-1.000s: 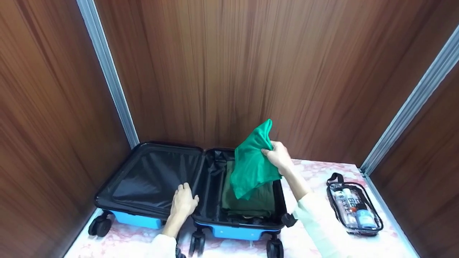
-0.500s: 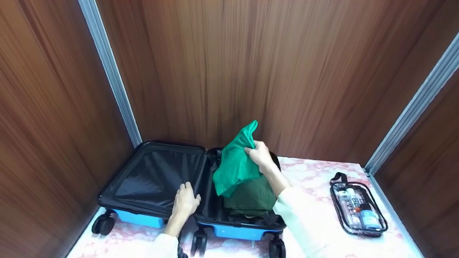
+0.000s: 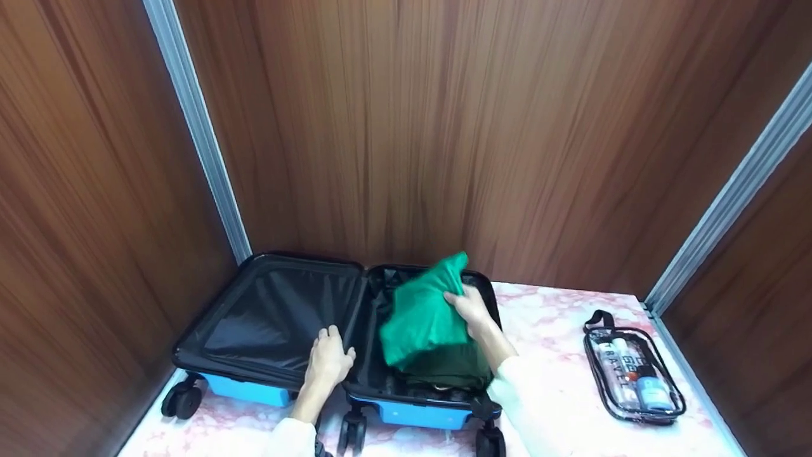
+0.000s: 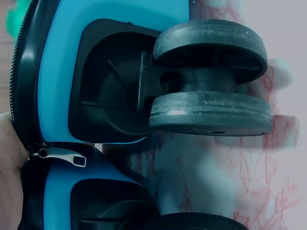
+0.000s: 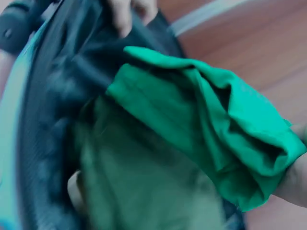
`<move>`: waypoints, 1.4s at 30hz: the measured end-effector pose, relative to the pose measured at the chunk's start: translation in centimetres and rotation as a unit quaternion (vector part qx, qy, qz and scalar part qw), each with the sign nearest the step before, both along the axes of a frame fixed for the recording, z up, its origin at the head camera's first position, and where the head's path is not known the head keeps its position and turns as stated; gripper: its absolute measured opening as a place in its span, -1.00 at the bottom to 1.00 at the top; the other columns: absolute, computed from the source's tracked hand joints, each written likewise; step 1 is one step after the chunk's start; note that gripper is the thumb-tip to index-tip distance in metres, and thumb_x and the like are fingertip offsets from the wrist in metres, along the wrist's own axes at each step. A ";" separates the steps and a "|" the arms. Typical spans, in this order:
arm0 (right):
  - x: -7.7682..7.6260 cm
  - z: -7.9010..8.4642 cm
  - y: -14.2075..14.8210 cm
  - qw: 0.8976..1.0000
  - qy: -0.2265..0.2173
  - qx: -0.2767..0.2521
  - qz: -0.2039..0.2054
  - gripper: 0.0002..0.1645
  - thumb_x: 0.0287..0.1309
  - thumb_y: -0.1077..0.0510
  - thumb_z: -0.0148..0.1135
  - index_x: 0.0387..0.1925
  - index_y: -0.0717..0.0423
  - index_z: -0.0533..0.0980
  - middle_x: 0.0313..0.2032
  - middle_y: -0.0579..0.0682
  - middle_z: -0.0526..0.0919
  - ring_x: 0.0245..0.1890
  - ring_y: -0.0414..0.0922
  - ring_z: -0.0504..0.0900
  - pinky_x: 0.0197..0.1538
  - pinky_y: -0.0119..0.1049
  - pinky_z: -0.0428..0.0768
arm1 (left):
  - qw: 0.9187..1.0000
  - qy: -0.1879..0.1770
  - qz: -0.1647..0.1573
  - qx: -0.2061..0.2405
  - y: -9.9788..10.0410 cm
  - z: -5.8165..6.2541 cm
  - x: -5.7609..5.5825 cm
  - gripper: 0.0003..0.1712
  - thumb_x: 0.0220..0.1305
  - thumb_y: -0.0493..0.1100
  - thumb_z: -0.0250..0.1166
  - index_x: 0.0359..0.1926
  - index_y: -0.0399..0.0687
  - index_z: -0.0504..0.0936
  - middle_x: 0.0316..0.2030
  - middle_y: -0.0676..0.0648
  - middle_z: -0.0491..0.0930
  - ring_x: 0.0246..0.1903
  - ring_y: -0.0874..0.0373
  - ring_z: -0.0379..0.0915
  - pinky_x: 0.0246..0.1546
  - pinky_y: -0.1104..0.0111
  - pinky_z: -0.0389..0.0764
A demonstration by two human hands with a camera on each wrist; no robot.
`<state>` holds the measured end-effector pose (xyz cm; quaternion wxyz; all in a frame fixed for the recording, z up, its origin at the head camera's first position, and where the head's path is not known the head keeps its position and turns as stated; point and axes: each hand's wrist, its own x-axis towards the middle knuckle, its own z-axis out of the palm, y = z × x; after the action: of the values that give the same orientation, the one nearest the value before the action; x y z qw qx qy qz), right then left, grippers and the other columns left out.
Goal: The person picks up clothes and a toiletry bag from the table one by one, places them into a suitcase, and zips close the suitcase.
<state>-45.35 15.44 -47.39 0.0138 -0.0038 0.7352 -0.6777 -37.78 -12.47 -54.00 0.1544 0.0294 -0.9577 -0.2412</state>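
A blue hard-shell suitcase (image 3: 426,414) with a black lining lies spread open on the floor. Over its right half, my right hand (image 3: 472,310) grips a bright green cloth (image 3: 424,314) by its upper right part, thumb on the near side. The cloth hangs in loose folds above a folded dark green garment (image 5: 139,167) inside that half. Whether the cloth's lower edge touches the garment, I cannot tell. My left hand (image 3: 328,360) rests on the suitcase near the hinge between the halves, fingers fairly straight. The left wrist view shows it beside a metal zipper pull (image 4: 62,155).
The left half's zipped black panel (image 3: 273,311) lies flat. Black wheels (image 3: 183,398) stick out at the front. A clear toiletry pouch (image 3: 634,377) with bottles lies to the right on the pink marbled surface (image 3: 545,304). Wood-grain walls (image 3: 419,127) stand behind and at both sides.
My right hand has carried the green cloth left and then down towards the folded garment in the suitcase's right half. The left hand has stayed in place.
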 end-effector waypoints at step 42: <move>5.7 -3.9 5.8 0.902 0.081 0.425 0.001 -0.28 -0.31 0.45 0.26 0.06 0.16 0.37 -0.21 0.34 0.62 -0.22 0.18 0.61 -0.19 0.03 0.53 | 1.000 -0.002 -0.010 -0.008 -0.2 0.1 0.2 -0.32 0.06 -0.12 0.30 0.10 -0.49 0.31 -0.06 -0.42 0.40 -0.08 -0.31 0.41 0.02 -0.01 0.41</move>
<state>-39.67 21.19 -51.27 -0.0449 -0.0532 0.9518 -0.2986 -37.55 -12.64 -53.93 0.1499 0.0190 -0.9601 -0.2352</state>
